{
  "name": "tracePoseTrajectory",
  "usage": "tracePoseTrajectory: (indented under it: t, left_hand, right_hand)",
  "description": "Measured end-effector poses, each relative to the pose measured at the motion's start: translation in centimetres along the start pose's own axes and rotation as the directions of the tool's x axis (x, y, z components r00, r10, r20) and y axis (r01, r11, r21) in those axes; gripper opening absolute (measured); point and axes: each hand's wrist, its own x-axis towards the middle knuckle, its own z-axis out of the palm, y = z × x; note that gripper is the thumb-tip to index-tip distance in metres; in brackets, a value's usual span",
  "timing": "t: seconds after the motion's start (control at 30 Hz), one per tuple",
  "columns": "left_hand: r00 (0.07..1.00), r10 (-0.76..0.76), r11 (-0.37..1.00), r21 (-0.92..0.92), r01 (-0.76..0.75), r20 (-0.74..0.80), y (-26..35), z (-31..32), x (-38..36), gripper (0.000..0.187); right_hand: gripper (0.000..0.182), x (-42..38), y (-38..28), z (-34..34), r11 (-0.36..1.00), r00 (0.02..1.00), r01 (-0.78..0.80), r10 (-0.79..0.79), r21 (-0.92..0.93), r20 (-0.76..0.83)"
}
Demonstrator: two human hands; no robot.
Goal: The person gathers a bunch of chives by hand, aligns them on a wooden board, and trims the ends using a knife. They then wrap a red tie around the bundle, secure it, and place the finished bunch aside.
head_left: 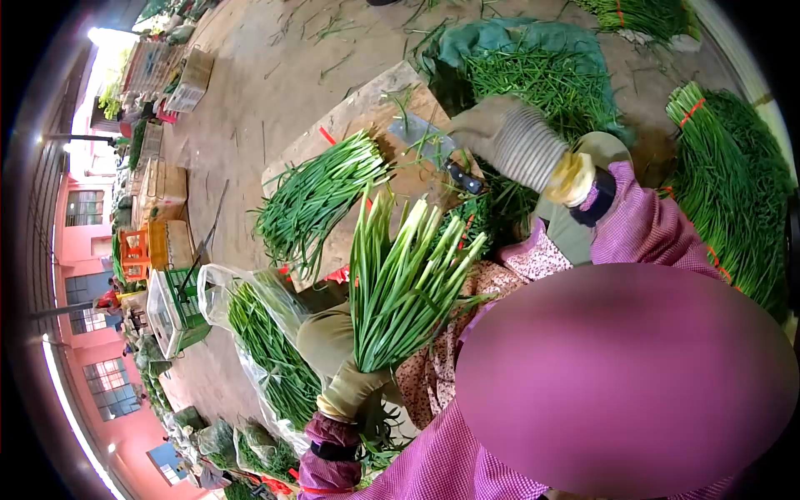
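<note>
My gloved left hand (354,392) is closed around the leafy lower part of a bunch of garlic chives (400,292), whose pale cut ends point up and away. A second bunch of garlic chives (329,196) lies on a worn wooden board (367,100). On the same board rests a broad-bladed knife (429,142) with a dark handle, among loose green scraps. My right hand (483,125), in a grey glove with a ribbed cuff, hovers beside the knife blade at the board's edge. Its fingers are blurred and partly hidden.
Loose chives fill a green net sack (533,79) beyond my right hand. Tied chive bundles (725,183) lie at the right. A clear plastic bag (275,358) of chives stands by my left arm. Crates (179,308) and boxes line the left; trimmings litter the floor.
</note>
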Motion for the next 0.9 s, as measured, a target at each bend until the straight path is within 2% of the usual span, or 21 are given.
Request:
tracePoseTrajectory:
  t: [0.03,0.07,0.13,0.2,0.23,0.27,0.33,0.4,0.43,0.47,0.53,0.57,0.6,0.67,0.7,0.73,0.8,0.87,0.9]
  left_hand:
    - [0.999,-0.025,0.999,-0.034,0.026,0.021,0.5,0.4,-0.1,0.046]
    - [0.998,-0.049,0.996,-0.068,0.052,0.039,0.9,0.6,-0.1,0.047]
    - [0.998,-0.061,0.998,-0.017,0.061,0.031,0.8,0.4,0.2,0.047]
    - [0.986,0.146,0.959,0.236,-0.16,0.079,0.5,0.3,0.5,0.045]
    - [0.985,0.159,0.964,0.207,-0.169,0.066,0.0,0.4,0.5,0.044]
    - [0.986,0.156,0.964,0.206,-0.166,0.065,0.3,0.5,0.3,0.044]
    - [0.994,0.093,0.978,0.179,-0.103,0.066,0.9,0.8,-0.1,0.043]
    - [0.988,0.139,0.973,0.178,-0.149,0.065,0.2,0.8,0.2,0.041]
    - [0.993,0.097,0.989,0.103,-0.104,0.069,0.0,0.5,0.2,0.041]
    - [0.996,0.055,0.998,0.03,-0.057,0.077,-0.1,0.4,0.2,0.041]
    - [0.997,0.037,0.995,0.091,-0.044,0.073,1.0,0.8,-0.3,0.04]
    - [0.996,-0.004,0.998,0.058,-0.001,0.09,1.1,0.6,-0.4,0.04]
    - [0.994,-0.041,0.999,0.022,0.039,0.105,1.2,0.6,-0.6,0.04]
    - [0.995,-0.047,0.999,0.015,0.046,0.092,1.5,0.9,-0.9,0.04]
    - [0.995,-0.053,0.998,0.026,0.051,0.088,1.6,0.8,-0.8,0.041]
    - [0.994,-0.063,0.997,0.041,0.06,0.085,1.5,0.8,-0.7,0.041]
    - [0.994,-0.052,0.999,0.019,0.05,0.091,1.5,1.0,-0.2,0.041]
    - [0.995,-0.057,0.996,-0.07,0.063,0.082,2.8,2.0,-0.4,0.04]
    - [0.994,-0.076,0.997,-0.017,0.078,0.078,3.1,2.2,-0.1,0.04]
  right_hand:
    - [0.022,0.4,-1.0,0.2,0.964,0.985,0.174,-0.17,0.201,-0.039]
    - [0.031,0.6,-2.7,-0.1,0.974,0.98,0.104,-0.135,0.203,0.147]
    - [0.035,1.3,-4.3,2.3,0.922,0.916,0.386,-0.388,0.043,0.101]
    - [0.032,2.6,-6.4,3.2,0.911,0.884,0.411,-0.391,-0.029,0.255]
    - [0.026,2.8,-6.0,5.1,0.876,0.854,0.481,-0.476,0.029,0.209]
    - [0.024,3.6,-5.6,5.8,0.799,0.785,0.601,-0.592,0.004,0.183]
    - [0.024,3.3,-6.2,6.1,0.737,0.73,0.665,-0.609,-0.119,0.31]
    - [0.023,3.3,-6.0,4.8,0.754,0.733,0.651,-0.592,-0.09,0.336]
    - [0.023,3.4,-5.6,4.4,0.77,0.736,0.635,-0.576,-0.067,0.357]
    - [0.018,3.4,-4.3,5.0,0.783,0.775,0.611,-0.562,-0.115,0.29]
    - [0.017,4.1,-2.0,2.5,0.797,0.872,0.476,-0.373,-0.372,0.317]
    - [0.015,4.3,0.5,1.6,0.876,0.929,0.28,-0.145,-0.392,0.339]
    - [0.016,3.9,2.7,0.6,0.906,0.932,0.075,0.085,-0.416,0.353]
    - [0.023,1.8,4.3,-1.9,0.975,0.999,0.039,-0.031,-0.217,0.037]
    - [0.027,1.3,2.1,-3.6,0.949,0.937,-0.309,0.291,0.07,0.192]
    - [0.028,0.3,1.9,-3.3,0.982,0.963,-0.149,0.116,0.119,0.244]
    - [0.025,-1.9,-1.0,-1.9,0.971,0.973,0.042,-0.093,0.234,0.211]
    - [0.025,-2.8,-5.6,-2.9,0.983,0.889,0.148,-0.18,0.108,0.421]
    - [0.026,-3.2,-7.0,-2.2,0.978,0.865,0.202,-0.201,0.048,0.46]
